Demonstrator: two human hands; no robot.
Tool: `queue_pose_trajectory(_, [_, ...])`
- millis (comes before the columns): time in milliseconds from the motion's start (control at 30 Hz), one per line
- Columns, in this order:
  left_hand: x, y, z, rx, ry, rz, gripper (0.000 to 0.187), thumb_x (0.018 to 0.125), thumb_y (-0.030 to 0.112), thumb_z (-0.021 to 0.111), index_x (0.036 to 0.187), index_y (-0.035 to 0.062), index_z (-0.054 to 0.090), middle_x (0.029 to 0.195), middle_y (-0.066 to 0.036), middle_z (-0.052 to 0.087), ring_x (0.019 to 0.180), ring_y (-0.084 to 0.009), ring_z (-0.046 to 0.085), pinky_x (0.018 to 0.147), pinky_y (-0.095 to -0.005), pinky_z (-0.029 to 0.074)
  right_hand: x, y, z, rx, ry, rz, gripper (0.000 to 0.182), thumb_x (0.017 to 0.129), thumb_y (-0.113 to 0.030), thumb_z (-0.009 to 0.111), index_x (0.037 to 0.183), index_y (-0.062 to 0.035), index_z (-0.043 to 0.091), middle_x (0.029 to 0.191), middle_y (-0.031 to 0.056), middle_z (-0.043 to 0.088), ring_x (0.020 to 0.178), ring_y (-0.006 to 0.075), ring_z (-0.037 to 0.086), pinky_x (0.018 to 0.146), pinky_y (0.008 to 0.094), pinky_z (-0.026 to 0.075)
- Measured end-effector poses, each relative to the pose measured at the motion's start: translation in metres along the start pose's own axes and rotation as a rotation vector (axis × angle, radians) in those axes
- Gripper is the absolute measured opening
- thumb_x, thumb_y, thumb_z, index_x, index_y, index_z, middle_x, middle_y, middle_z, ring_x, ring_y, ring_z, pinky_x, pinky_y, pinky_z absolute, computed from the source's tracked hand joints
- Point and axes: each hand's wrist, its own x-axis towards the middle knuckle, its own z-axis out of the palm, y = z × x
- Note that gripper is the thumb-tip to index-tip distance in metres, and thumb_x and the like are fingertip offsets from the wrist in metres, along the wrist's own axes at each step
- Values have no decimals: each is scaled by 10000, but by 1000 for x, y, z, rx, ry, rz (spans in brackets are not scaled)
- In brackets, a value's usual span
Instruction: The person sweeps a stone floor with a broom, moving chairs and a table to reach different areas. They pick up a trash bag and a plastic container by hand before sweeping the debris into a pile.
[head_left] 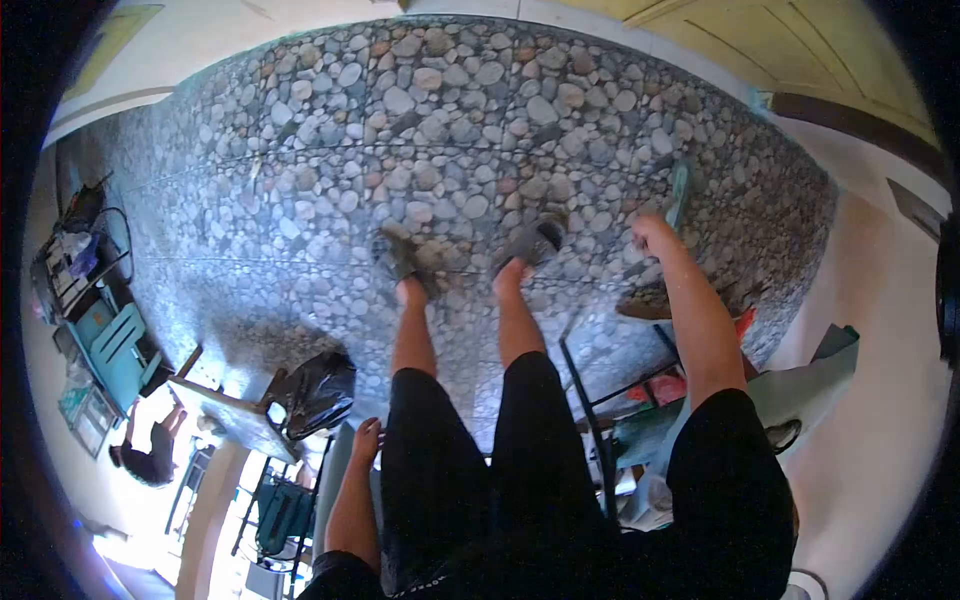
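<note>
My right hand [654,236] is stretched out over the pebble-patterned floor, its fingers closed. A blurred, narrow green thing [680,190] shows right beside the knuckles and points away from me. I cannot tell what the fist holds. Lower down, my left hand [367,440] hangs next to my left thigh with its fingers curled in and nothing showing in them. Both my feet, in dark slippers [535,244], are planted on the floor between the hands.
A black plastic bag [318,392] hangs by a wooden table [235,415] on the left. Beyond it are a teal chair [120,343] and another person [152,455]. Dark metal legs [590,400] and a red bag [662,388] lie right of my knees. Yellow doors [770,50] stand ahead.
</note>
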Motion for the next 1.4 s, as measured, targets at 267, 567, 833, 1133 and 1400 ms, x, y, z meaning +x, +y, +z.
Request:
queue_pose_trajectory(267, [46, -20, -29, 94, -13, 99, 344, 821, 266, 479, 1051, 12, 497, 872, -100, 568, 758, -154, 545, 631, -258, 441, -206, -156, 184, 9, -126, -163, 92, 673, -28, 453, 714, 3, 529, 640, 144, 534, 531, 256, 529, 417, 387, 410])
queue_pose_trajectory(567, [53, -11, -78, -336, -84, -74, 373, 819, 295, 465, 1102, 53, 448, 871, -107, 573, 731, -180, 552, 608, -292, 447, -271, -214, 382, -344, -230, -190, 116, 730, -122, 500, 718, -6, 493, 482, 90, 458, 408, 198, 502, 343, 327, 371])
queue_pose_trajectory(833, [89, -25, -119, -366, -30, -85, 323, 808, 332, 466, 1013, 83, 453, 840, -112, 582, 614, -183, 571, 489, -292, 443, -320, -146, 216, 378, -264, -13, 145, 779, -149, 490, 761, -5, 495, 549, 56, 496, 464, 178, 519, 403, 287, 433])
queue_pose_trajectory(1133, [78, 89, 13, -50, 177, 153, 276, 793, 241, 498, 970, 30, 521, 817, -87, 562, 667, -146, 531, 532, -267, 431, -321, -30, -34, 99, 86, 102, 154, 761, -117, 486, 813, 28, 475, 647, 79, 504, 467, 175, 485, 453, 298, 443])
queue_pose_trajectory(1400, [22, 185, 186, 36, -123, 321, 277, 806, 204, 491, 1001, 11, 527, 875, -103, 571, 735, -146, 544, 612, -263, 440, -195, -47, -208, -231, 294, 105, 192, 703, -154, 484, 697, 29, 541, 616, 137, 539, 470, 207, 471, 434, 343, 384])
